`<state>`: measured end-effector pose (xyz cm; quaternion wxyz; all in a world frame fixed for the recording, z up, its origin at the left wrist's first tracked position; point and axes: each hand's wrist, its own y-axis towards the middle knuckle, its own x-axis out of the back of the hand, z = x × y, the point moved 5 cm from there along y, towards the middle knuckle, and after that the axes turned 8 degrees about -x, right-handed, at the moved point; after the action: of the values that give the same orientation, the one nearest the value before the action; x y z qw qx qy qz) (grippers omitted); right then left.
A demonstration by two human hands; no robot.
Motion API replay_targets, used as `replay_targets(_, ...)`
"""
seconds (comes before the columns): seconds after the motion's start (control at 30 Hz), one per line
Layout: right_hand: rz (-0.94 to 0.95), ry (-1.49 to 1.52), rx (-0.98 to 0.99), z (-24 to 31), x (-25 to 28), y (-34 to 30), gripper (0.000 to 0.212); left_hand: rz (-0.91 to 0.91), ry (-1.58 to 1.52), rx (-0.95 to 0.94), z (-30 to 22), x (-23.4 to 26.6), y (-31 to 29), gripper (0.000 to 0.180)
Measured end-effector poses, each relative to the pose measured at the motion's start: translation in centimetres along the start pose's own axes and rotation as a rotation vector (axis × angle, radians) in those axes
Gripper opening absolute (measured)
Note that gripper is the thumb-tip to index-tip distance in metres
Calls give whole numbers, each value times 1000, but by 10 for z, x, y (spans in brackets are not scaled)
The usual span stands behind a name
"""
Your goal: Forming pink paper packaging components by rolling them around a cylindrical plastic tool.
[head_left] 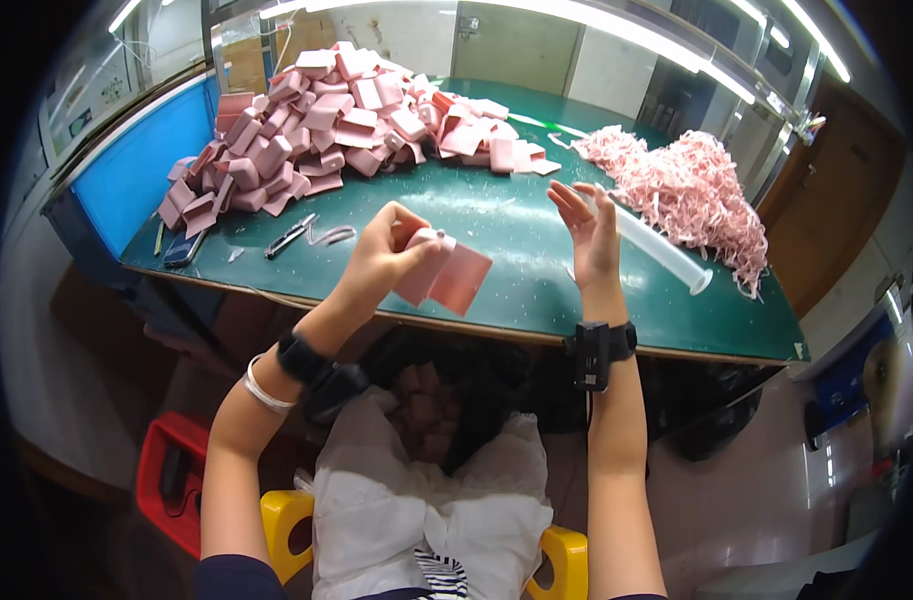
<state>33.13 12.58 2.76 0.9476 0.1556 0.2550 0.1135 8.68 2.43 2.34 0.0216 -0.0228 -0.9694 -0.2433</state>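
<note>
The left hand [388,248] is raised just above the near edge of the green bench [536,260], its forearm slanting in from the lower edge toward one o'clock. Its thumb and curled fingers are clamped on the upper edge of a pink folded piece [462,280], which hangs tilted with two flat panels fanned apart. A small pale bit shows at the fingertips, too small to make out.

Taking that piece as the clock's centre, the right hand [596,240] stands between two and three o'clock, well apart from it. The right forearm rises almost straight toward twelve, palm turned inward, fingers pointing up, apart from the thumb and holding nothing. Each wrist carries a strapped black device [591,358].

At six o'clock, below the bench, more pink pieces [426,412] lie amid dark material; whether a bag holds them I cannot tell. At four o'clock a black plastic bag [716,425] sags under the bench, its contents hidden. A translucent tube [661,250] lies at three o'clock, partly behind the right hand, its flanged end toward four; I cannot tell what it contains.

A large heap of similar pink pieces [316,130] spreads at ten to eleven o'clock, and a pile of pink shavings [691,190] at two. A box cutter [289,237] rests between nine and ten, with a phone [184,248] farther out at nine.
</note>
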Motion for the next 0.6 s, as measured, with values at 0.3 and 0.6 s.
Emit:
replay_targets(0.3, 78, -421, 20, -16, -11, 13, 26, 731, 504, 38, 66, -49, -112, 23)
replay_targets(0.6, 90, -503, -1, -24, -17, 6, 22, 363, 760, 118, 283, -51, -143, 14)
